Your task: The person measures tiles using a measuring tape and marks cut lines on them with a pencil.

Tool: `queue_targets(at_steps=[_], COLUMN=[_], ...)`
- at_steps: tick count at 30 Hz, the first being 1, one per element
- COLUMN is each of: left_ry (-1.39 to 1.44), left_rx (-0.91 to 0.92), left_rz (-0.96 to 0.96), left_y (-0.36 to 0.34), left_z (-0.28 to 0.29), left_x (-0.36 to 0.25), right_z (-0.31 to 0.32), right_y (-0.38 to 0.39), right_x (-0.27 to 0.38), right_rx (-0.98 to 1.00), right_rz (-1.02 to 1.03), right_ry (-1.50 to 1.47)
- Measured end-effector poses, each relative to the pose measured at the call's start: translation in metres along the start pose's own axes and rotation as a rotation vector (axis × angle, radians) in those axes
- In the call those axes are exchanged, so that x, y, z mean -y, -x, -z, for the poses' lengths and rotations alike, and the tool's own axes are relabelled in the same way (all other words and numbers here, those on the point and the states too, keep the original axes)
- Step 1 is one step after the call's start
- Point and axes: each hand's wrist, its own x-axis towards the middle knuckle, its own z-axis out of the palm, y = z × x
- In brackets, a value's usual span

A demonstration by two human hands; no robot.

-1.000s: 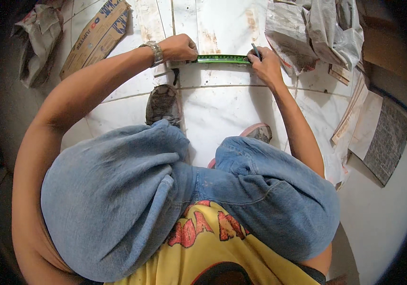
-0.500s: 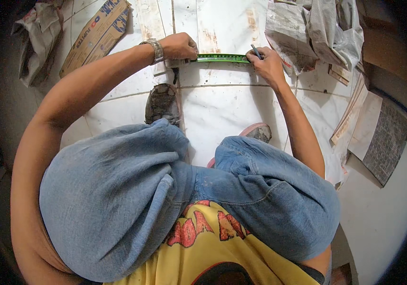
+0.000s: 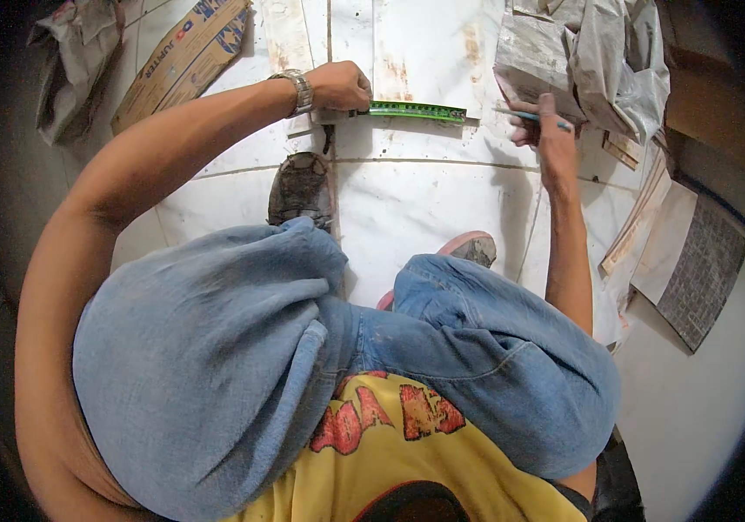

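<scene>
My left hand [image 3: 342, 85] is closed on the left end of a green tape measure [image 3: 416, 110], whose strip stretches to the right across a rust-stained white tile piece [image 3: 411, 48]; the end under my fingers is hidden. My right hand [image 3: 546, 130], right of the strip's free end, holds a slim blue pencil or pen [image 3: 518, 113] among its fingers, beside grey crumpled sacks [image 3: 616, 70]. Below the tape lies the white tiled floor [image 3: 416, 200]. A narrow pale strip [image 3: 290, 39] sits above my left hand.
A cardboard strip [image 3: 172, 74] and a grey sack [image 3: 76, 65] lie at upper left. At right are stacked tile pieces [image 3: 624, 230], a grey patterned tile [image 3: 698, 270] and brown board [image 3: 698, 104]. My shoes [image 3: 298, 191] and jeans-covered knees are below the tape.
My right hand has let go of the tape and moved right and down with the pencil. My left hand stays on the tape; the view has shifted slightly.
</scene>
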Motion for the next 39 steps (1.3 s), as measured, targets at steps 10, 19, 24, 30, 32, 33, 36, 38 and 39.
queue_targets(at_steps=[10, 19, 24, 30, 32, 33, 36, 38, 39], left_ry=[-0.057, 0.09, 0.113, 0.101, 0.055, 0.034, -0.022, -0.016, -0.012], left_rx=[0.006, 0.028, 0.012, 0.014, -0.014, -0.024, -0.042, -0.023, -0.016], left_rz=[0.052, 0.095, 0.094, 0.085, 0.043, 0.029, 0.003, 0.026, 0.033], left_y=[0.002, 0.013, 0.015, 0.013, 0.013, 0.012, 0.012, 0.012, 0.012], left_z=[0.001, 0.006, 0.006, 0.005, 0.004, 0.004, 0.003, 0.004, 0.004], left_x=[-0.005, -0.015, -0.016, -0.014, -0.012, -0.011, -0.011, -0.012, -0.013], right_z=[-0.034, -0.046, -0.047, -0.048, -0.048, -0.048, -0.049, -0.05, -0.05], right_y=[0.004, -0.007, -0.009, -0.009, -0.009, -0.009, -0.01, -0.011, -0.012], right_x=[-0.026, -0.044, -0.039, -0.031, -0.029, -0.028, -0.026, -0.026, -0.025], right_rx=[-0.045, -0.042, 0.0, 0.04, 0.051, 0.05, 0.058, 0.048, 0.054], right_rz=[0.235, 0.524, 0.462, 0.461, 0.455, 0.432, 0.47, 0.425, 0.427], right_ry=[0.36, 0.474, 0.52, 0.567, 0.574, 0.601, 0.635, 0.662, 0.659])
